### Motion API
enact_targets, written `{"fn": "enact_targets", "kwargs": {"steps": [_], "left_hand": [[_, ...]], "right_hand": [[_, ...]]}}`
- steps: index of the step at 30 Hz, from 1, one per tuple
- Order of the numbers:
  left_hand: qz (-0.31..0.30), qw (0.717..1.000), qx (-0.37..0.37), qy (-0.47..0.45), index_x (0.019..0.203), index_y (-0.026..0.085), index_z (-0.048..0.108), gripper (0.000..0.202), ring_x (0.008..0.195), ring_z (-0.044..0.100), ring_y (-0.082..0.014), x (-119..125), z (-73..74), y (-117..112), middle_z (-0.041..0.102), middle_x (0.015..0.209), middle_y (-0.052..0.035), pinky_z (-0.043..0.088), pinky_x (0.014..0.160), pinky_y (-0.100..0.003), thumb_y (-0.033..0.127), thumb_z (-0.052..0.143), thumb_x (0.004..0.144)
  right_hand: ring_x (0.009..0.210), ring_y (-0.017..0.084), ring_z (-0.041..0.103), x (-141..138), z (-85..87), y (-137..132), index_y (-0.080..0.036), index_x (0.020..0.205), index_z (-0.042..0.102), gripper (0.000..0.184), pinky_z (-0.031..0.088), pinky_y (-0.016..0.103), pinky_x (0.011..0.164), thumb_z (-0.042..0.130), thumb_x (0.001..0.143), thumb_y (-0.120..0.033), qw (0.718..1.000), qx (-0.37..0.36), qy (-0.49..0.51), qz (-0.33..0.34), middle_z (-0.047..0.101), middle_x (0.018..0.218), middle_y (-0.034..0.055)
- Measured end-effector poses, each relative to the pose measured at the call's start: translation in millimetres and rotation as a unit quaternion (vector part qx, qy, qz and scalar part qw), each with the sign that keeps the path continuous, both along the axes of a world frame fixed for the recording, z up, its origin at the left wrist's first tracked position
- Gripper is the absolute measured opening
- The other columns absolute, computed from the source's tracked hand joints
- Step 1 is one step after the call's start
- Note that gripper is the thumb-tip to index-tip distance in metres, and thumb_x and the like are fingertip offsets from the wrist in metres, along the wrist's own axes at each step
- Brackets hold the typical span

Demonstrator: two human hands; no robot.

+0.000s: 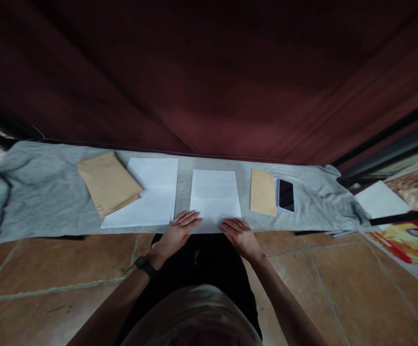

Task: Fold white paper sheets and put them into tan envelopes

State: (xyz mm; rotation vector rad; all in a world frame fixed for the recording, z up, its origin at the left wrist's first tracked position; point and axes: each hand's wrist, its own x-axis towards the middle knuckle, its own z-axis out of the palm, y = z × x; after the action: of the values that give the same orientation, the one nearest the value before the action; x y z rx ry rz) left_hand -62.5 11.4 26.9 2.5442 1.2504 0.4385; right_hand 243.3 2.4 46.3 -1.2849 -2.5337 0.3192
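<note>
A white sheet of paper (214, 187) with a crease across its middle lies on the grey cloth in front of me. My left hand (178, 233) rests at its near left corner, fingers stretched out and flat. On the near right corner lies my right hand (242, 236), its fingers also extended. Neither hand grips anything. To the left is a stack of white paper (154, 192), partly covered by a fanned pile of brown envelopes (108, 182). A single brown envelope (263, 192) sits to the right of the creased sheet.
A phone (286, 195) with a dark screen lies right of the single envelope. Grey cloth (320, 197) covers the narrow surface. Behind it hangs a dark red curtain (209, 96). A colourful box (407, 245) and dark bars stand at the right; tiled floor (295, 288) shows below.
</note>
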Motion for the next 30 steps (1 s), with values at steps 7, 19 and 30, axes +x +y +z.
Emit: {"fn": "enact_targets", "kwargs": {"steps": [7, 19, 30], "left_hand": [[0.012, 0.996, 0.009, -0.085, 0.136, 0.025, 0.063, 0.06, 0.139, 0.053, -0.0186, -6.9, -7.9, -3.6, 0.061, 0.147, -0.003, 0.041, 0.121, -0.047, -0.002, 0.045, 0.085], [0.164, 0.962, -0.067, -0.208, 0.099, 0.023, 0.076, 0.021, 0.1, 0.073, -0.0222, 0.9, -1.8, 10.8, 0.079, 0.105, -0.0061, 0.057, 0.095, -0.038, 0.034, 0.059, 0.095], [0.334, 0.897, -0.127, -0.26, 0.073, 0.021, 0.064, 0.034, 0.067, 0.058, -0.0159, 24.8, 17.3, 57.7, 0.066, 0.069, 0.0006, 0.044, 0.064, -0.026, 0.049, 0.054, 0.089]], "right_hand": [[0.13, 0.022, 0.059, 30.8, -12.6, 0.0, -0.024, 0.133, 0.067, 0.062, 0.043, 0.044, 0.117, 0.048, 0.08, 0.003, 0.997, -0.005, 0.065, -0.049, 0.066, 0.14, 0.0057], [0.1, 0.023, 0.071, 39.6, -22.2, 21.2, -0.026, 0.099, 0.078, 0.021, 0.053, 0.041, 0.096, 0.058, 0.095, -0.03, 0.952, -0.101, 0.241, -0.161, 0.079, 0.103, 0.0055], [0.062, 0.016, 0.054, 10.0, -10.8, 59.3, -0.02, 0.076, 0.064, 0.047, 0.039, 0.026, 0.062, 0.044, 0.098, -0.056, 0.916, -0.091, 0.253, -0.296, 0.061, 0.065, -0.0004]]}}
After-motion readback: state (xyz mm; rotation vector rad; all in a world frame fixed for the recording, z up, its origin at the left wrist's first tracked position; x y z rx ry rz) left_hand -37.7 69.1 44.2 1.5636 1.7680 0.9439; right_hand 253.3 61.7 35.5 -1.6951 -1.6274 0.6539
